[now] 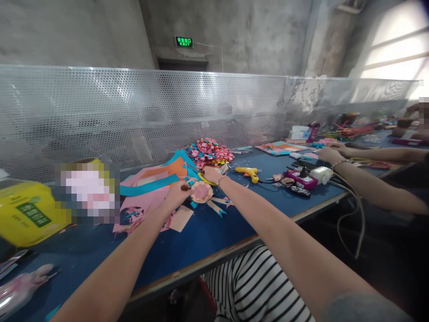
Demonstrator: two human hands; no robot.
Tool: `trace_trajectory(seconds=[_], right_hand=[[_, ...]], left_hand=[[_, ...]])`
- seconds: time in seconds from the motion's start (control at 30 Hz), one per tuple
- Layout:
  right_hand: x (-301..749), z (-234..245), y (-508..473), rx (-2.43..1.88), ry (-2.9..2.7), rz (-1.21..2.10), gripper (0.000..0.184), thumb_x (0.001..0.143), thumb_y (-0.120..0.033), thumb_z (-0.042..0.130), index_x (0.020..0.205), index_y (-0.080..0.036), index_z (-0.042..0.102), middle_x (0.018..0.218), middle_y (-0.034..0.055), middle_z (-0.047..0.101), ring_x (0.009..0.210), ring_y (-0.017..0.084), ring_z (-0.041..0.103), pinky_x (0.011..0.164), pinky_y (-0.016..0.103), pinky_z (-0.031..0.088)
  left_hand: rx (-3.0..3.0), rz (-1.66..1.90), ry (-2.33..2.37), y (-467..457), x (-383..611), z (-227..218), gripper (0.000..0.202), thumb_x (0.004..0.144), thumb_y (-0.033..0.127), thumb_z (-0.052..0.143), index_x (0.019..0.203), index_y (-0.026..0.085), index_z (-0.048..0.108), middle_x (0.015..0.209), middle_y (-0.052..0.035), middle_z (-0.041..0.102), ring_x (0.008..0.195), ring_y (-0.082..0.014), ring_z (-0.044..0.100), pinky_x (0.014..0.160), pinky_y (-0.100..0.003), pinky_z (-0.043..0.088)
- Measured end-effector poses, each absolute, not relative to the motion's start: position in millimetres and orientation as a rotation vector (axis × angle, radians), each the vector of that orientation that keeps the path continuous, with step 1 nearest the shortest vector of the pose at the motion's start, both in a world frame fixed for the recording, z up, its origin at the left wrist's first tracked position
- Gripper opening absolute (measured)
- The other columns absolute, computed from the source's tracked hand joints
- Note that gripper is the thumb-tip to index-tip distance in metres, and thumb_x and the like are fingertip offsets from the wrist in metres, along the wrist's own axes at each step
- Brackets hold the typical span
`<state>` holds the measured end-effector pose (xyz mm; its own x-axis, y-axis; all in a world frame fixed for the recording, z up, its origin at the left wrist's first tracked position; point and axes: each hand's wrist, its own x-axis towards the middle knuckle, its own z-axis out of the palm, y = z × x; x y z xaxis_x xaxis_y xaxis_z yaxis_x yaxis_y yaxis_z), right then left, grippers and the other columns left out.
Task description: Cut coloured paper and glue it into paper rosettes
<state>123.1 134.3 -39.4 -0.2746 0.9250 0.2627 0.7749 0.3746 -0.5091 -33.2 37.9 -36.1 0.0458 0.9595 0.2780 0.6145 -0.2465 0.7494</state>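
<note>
My left hand (176, 193) is closed on the edge of a round pink paper disc with a tan rim (201, 192), held just above the blue table (187, 250). Just beyond the disc, my right hand (211, 174) has its fingers curled over something yellow (205, 179), perhaps scissors or a strip; I cannot make it out. A heap of small pink, red and multicoloured paper pieces (209, 153) lies just behind my right hand. Pink, orange and teal paper sheets (150, 183) lie under and left of my left hand.
A yellow glue gun (247, 172) and a purple-and-white device with cables (306, 178) lie to the right. Another person's arms (362, 179) reach over the table at far right. A yellow bag (28, 212) sits at left. A perforated metal screen (167, 107) backs the table.
</note>
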Motion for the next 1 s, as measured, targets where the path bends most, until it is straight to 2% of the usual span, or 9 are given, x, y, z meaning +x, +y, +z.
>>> trace_trajectory(seconds=[0.13,0.2,0.3,0.37,0.47,0.57,0.8,1.0], right_hand=[[138.0,-34.0,137.7,-1.371,-1.948,0.387,0.020,0.082,-0.016,0.046,0.100,-0.012,0.054,0.094,0.0123,0.065,0.086,0.018,0.060,0.071,0.026,0.044],[148.1,-28.3,138.1,-1.221,-1.812,0.466,0.024,0.081,-0.022,0.049,0.104,-0.014,0.049,0.090,0.0077,0.063,0.079,0.016,0.059,0.066,0.025,0.045],[160.7,-20.0,128.7,-0.963,-1.608,0.659,0.031,0.073,-0.033,0.059,0.096,-0.018,0.045,0.075,0.0000,0.057,0.061,0.012,0.054,0.055,0.023,0.043],[164.7,-17.5,113.9,-0.828,-1.549,0.768,0.034,0.069,-0.038,0.062,0.090,-0.020,0.042,0.068,-0.0031,0.052,0.056,0.011,0.050,0.052,0.023,0.042],[162.5,-20.8,85.9,-0.668,-1.552,0.786,0.036,0.066,-0.039,0.065,0.084,-0.022,0.039,0.069,-0.0035,0.049,0.061,0.010,0.050,0.060,0.024,0.045],[153.8,-29.1,65.1,-0.570,-1.667,0.840,0.039,0.064,-0.042,0.064,0.085,-0.022,0.038,0.073,-0.0030,0.049,0.066,0.011,0.051,0.064,0.025,0.046],[139.6,-45.0,53.8,-0.512,-1.811,0.836,0.030,0.069,-0.034,0.059,0.089,-0.020,0.040,0.078,-0.0024,0.054,0.068,0.010,0.053,0.067,0.025,0.045],[145.3,-37.6,42.5,-0.773,-1.880,0.508,0.030,0.073,-0.032,0.058,0.095,-0.017,0.045,0.080,0.0008,0.054,0.071,0.013,0.050,0.067,0.026,0.041]], left_hand=[[1.723,1.141,1.466,36.7,-33.5,-35.2,0.022,0.052,0.032,0.063,0.068,0.017,0.057,0.064,-0.0014,0.060,0.060,-0.0159,0.055,0.057,-0.028,0.043],[1.723,1.113,1.436,37.1,-33.9,-34.7,0.021,0.052,0.033,0.064,0.065,0.017,0.057,0.062,-0.0008,0.059,0.059,-0.0159,0.056,0.058,-0.028,0.043],[1.765,1.114,1.501,36.9,-33.4,-31.8,0.023,0.052,0.036,0.066,0.062,0.018,0.057,0.066,-0.0023,0.062,0.067,-0.0194,0.059,0.064,-0.031,0.046],[1.780,1.193,1.571,35.6,-32.4,-28.1,0.030,0.054,0.043,0.065,0.069,0.018,0.060,0.077,-0.0052,0.065,0.078,-0.0227,0.060,0.073,-0.034,0.046],[1.770,1.294,1.519,31.2,-29.2,-21.4,0.043,0.059,0.053,0.063,0.084,0.017,0.063,0.095,-0.0094,0.067,0.095,-0.0258,0.059,0.086,-0.038,0.043],[1.661,1.336,1.262,24.6,-22.5,-16.3,0.050,0.064,0.056,0.061,0.093,0.016,0.062,0.101,-0.0105,0.066,0.101,-0.0244,0.058,0.090,-0.039,0.043],[1.424,1.648,0.958,11.6,-9.6,-6.7,0.031,0.062,0.042,0.069,0.073,0.014,0.059,0.074,-0.0027,0.065,0.076,-0.0163,0.062,0.081,-0.035,0.048],[1.376,1.732,1.016,14.5,-19.9,-2.4,0.016,0.067,0.030,0.060,0.070,0.017,0.051,0.059,0.0039,0.053,0.055,-0.0101,0.055,0.060,-0.026,0.048]])
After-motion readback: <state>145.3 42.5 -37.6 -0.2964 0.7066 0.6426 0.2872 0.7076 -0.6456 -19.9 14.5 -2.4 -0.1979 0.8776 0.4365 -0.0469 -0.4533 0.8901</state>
